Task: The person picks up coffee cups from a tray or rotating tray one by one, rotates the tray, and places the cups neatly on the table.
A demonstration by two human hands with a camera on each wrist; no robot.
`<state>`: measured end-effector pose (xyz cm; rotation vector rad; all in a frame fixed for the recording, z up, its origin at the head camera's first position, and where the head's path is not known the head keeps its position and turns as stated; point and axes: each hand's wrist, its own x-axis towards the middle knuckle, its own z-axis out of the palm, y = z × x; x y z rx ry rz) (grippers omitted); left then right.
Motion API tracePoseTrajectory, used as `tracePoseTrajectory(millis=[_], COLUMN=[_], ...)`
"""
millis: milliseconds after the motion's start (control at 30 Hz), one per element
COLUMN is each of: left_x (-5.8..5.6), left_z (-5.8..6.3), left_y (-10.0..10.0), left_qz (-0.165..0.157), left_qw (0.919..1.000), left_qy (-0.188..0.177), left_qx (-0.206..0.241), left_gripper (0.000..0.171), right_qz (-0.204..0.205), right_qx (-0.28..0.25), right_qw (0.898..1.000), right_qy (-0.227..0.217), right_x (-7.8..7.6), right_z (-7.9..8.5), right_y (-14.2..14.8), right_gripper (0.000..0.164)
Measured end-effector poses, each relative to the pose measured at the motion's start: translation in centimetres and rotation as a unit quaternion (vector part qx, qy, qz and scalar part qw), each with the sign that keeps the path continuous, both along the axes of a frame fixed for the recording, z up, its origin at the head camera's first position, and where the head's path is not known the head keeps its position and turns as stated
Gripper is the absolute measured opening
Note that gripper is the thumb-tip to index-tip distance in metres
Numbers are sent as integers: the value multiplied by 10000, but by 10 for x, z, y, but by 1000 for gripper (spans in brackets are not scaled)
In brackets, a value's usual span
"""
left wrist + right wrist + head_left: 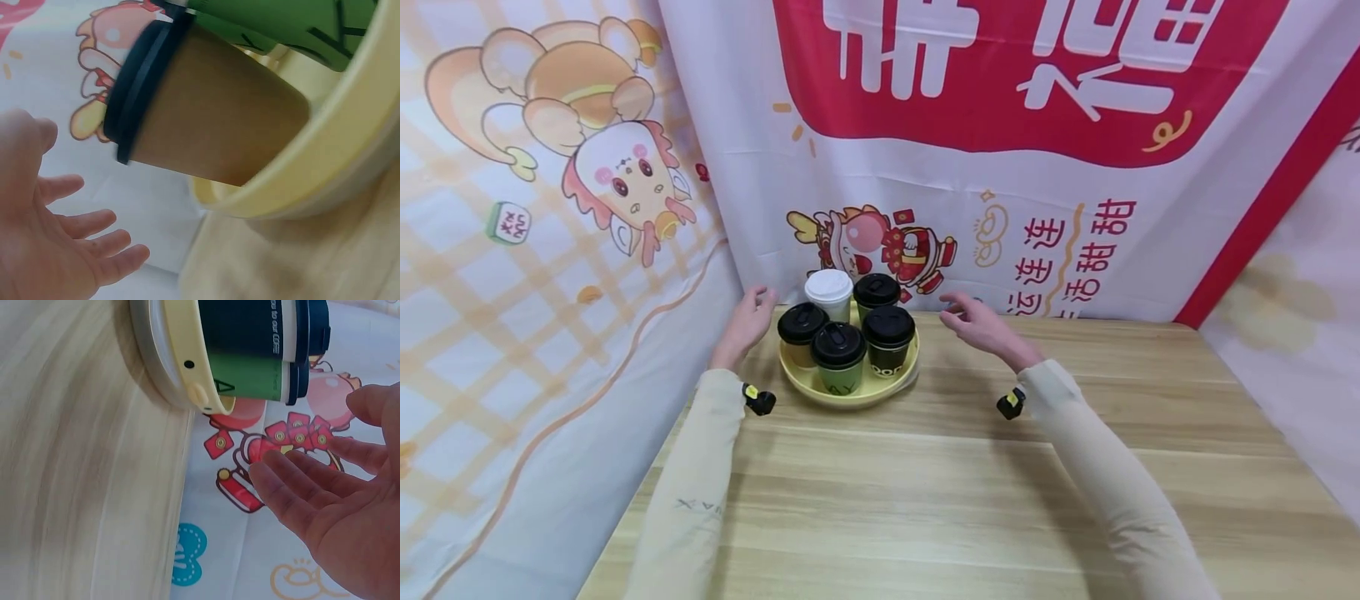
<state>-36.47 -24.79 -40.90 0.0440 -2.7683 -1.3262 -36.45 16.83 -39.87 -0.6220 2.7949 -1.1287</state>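
In front of you, the wood-grain tabletop (880, 500) carries a round yellow tray (842, 402) near its far edge, left of centre.

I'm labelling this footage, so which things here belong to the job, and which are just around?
Likely the job's, with a hand either side:
yellow tray
white-lidded cup
four black-lidded cups
left hand
right hand

Just around:
wooden table
printed cloth
wrist cameras

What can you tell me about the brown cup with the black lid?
The brown cup looks like plain paper, tapering toward its base, its black, plastic-looking lid on. It stands at the left side of the yellow tray, which hides its foot in the left wrist view. The left hand is nearby, not touching it.
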Motion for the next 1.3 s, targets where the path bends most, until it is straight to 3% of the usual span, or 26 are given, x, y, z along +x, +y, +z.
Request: tracePoseTrajectory(millis=[100, 200, 333, 433, 700, 967, 1100, 1200, 1300], left_x=[1, 0, 0, 0, 0, 1, -2, -4, -5], left_z=[-11, -23, -37, -45, -58, -70, -80, -86, -91], left_y=[-2, -2, -2, 0, 7, 10, 10, 10, 8], left_qz=[98, 151, 256, 396, 788, 881, 988, 1087, 1113], left_qw=[9998, 9967, 9866, 9809, 9565, 9446, 9324, 9304, 9366], left_qy=[5, -31, -364, -577, -576, -665, -693, -666, -589], left_qx=[201, 798, 1567, 1814, 2750, 3092, 3407, 3435, 3270], left_gripper=[76, 70, 64, 61, 50, 37, 36, 37, 36], right_qz=[24, 64, 162, 229, 437, 593, 750, 865, 1016], right_qx=[-3, -43, 5, 86, 81, 144, 264, 289, 304], right_qw=[10000, 10000, 9998, 9996, 9988, 9976, 9951, 9927, 9903], right_qy=[-58, -41, 74, 137, 227, 339, 594, 785, 894], right_x=[1, 2, 4, 7, 18, 23, 24, 25, 26], right_z=[-2, -2, 0, 4, 17, 21, 21, 22, 23], right_y=[-4, -8, -13, -16, -26, -39, -45, -49, -55], right_gripper=[46, 45, 46, 48, 47, 47, 46, 46, 47])
